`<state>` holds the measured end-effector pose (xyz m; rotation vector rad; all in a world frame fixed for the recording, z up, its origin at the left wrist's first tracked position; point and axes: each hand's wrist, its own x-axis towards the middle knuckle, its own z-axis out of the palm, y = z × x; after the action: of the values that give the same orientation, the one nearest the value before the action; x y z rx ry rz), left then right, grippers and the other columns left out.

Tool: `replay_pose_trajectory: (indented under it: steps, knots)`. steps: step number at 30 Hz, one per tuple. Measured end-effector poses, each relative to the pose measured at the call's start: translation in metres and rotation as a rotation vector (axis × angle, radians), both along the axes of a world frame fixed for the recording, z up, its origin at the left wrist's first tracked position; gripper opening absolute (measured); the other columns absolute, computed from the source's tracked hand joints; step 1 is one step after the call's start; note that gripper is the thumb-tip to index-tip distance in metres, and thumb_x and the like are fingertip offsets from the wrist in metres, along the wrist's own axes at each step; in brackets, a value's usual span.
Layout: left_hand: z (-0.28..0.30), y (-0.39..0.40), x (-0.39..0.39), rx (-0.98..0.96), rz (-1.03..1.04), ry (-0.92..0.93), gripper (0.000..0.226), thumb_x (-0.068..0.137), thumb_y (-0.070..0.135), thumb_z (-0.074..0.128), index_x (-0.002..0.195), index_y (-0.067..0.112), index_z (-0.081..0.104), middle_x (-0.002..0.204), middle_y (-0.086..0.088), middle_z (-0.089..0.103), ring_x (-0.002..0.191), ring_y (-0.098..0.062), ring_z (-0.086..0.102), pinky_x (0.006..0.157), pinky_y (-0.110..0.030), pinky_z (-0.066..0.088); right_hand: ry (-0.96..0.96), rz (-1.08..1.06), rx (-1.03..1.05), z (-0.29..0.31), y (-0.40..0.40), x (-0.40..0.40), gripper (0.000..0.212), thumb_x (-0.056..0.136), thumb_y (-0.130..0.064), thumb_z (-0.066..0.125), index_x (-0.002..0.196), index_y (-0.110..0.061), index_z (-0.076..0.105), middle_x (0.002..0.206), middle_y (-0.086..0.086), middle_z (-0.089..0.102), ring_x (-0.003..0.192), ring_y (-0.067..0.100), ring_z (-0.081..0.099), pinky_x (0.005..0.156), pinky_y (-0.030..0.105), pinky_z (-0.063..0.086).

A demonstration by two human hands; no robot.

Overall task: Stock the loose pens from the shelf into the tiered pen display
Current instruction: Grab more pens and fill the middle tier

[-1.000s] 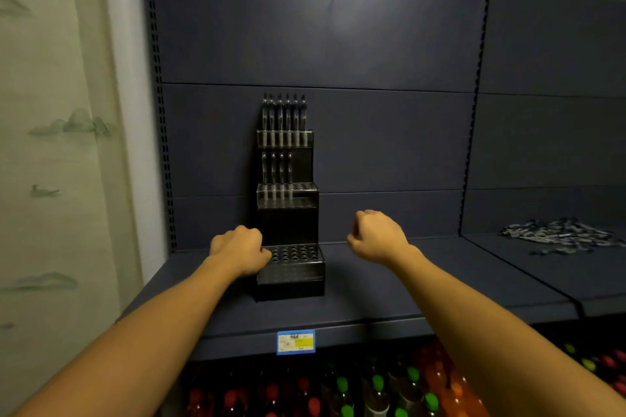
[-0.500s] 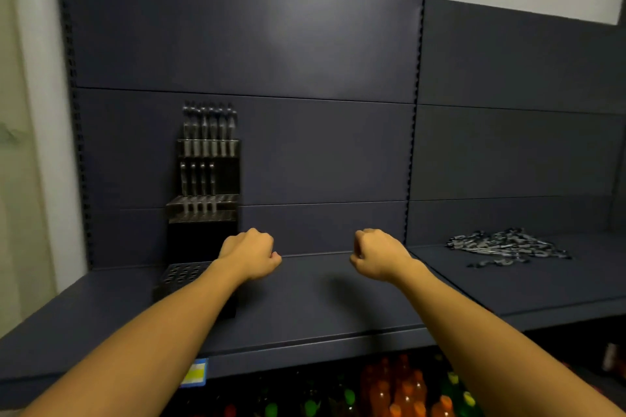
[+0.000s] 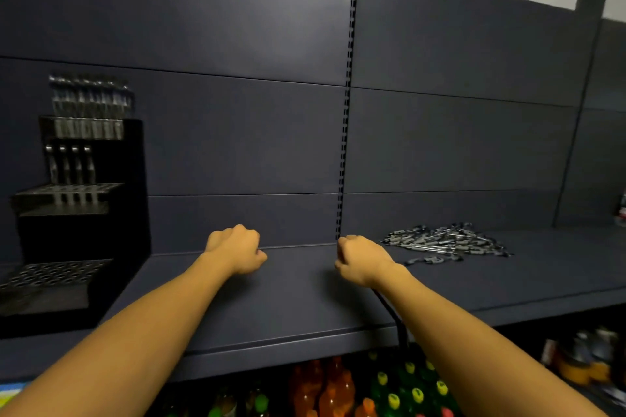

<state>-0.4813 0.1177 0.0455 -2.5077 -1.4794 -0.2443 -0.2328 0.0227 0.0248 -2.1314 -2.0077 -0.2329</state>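
Both your grips, left hand [image 3: 237,252] and right hand [image 3: 360,259], are curled together holding nothing; the loose pens [image 3: 443,242] lie just right of your right grip, ready for collecting.

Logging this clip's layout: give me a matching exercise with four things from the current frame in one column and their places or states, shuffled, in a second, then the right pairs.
Things
1. pile of loose pens
2. tiered pen display
3. left hand
4. drink bottles

Places or states
A. below the shelf
B. far left on the shelf, against the back panel
C. fingers curled, holding nothing
D. lying on the shelf, to the right of the right hand

Pairs: 1-D, 2-B, 3-C, 4-A
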Motion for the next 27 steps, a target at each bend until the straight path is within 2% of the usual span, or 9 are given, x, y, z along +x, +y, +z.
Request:
replay_pose_trajectory:
  steps: [4,11,16,19,23,27]
  knots:
    - [-0.002,0.007,0.053,0.000,-0.046,0.012,0.029,0.094,0.040,0.047,0.096,0.015,0.064,0.096,-0.002,0.064,0.087,-0.024,0.063,0.073,-0.032,0.047,0.009,-0.017,0.027,-0.004,0.002,0.043,0.025,0.103,-0.029,0.046,0.110,-0.006,0.054,0.116,0.015,0.057,0.096,0.031,0.053,0.081,0.036,0.043]
    - [-0.003,0.032,0.161,0.023,-0.175,0.030,0.031,0.096,0.041,0.047,0.098,0.014,0.062,0.094,-0.004,0.065,0.084,-0.025,0.063,0.071,-0.033,0.048,0.008,-0.091,0.030,-0.009,0.009,0.133,0.027,0.099,-0.027,0.049,0.111,-0.004,0.056,0.119,0.018,0.059,0.111,0.036,0.056,0.091,0.040,0.047]
    - [0.000,0.057,0.239,-0.015,-0.249,-0.052,0.029,0.093,0.039,0.049,0.094,0.013,0.062,0.090,-0.003,0.064,0.082,-0.025,0.062,0.075,-0.034,0.051,0.000,-0.162,0.032,-0.007,0.017,0.208,0.024,0.101,-0.026,0.046,0.106,-0.005,0.055,0.112,0.016,0.058,0.102,0.034,0.056,0.084,0.040,0.046]
    - [0.003,0.075,0.295,-0.053,-0.313,-0.096,0.027,0.091,0.037,0.050,0.093,0.014,0.063,0.091,-0.005,0.066,0.084,-0.027,0.063,0.078,-0.035,0.052,-0.036,-0.207,0.030,0.002,0.028,0.261,0.020,0.102,-0.027,0.045,0.097,-0.008,0.049,0.101,0.012,0.052,0.092,0.031,0.051,0.078,0.038,0.043]
    - [0.007,0.094,0.359,-0.046,-0.381,-0.089,0.024,0.092,0.036,0.051,0.093,0.015,0.062,0.092,-0.004,0.066,0.085,-0.027,0.063,0.077,-0.036,0.051,-0.036,-0.269,0.060,0.014,0.043,0.324,0.022,0.101,-0.028,0.046,0.103,-0.008,0.055,0.109,0.011,0.057,0.095,0.030,0.056,0.083,0.041,0.050]
    - [0.001,0.106,0.408,-0.067,-0.426,-0.051,0.024,0.090,0.034,0.051,0.091,0.014,0.064,0.089,-0.004,0.066,0.082,-0.026,0.063,0.075,-0.035,0.051,-0.028,-0.303,0.054,0.012,0.049,0.373,0.022,0.100,-0.026,0.047,0.105,-0.007,0.056,0.109,0.011,0.058,0.091,0.029,0.055,0.081,0.042,0.051]
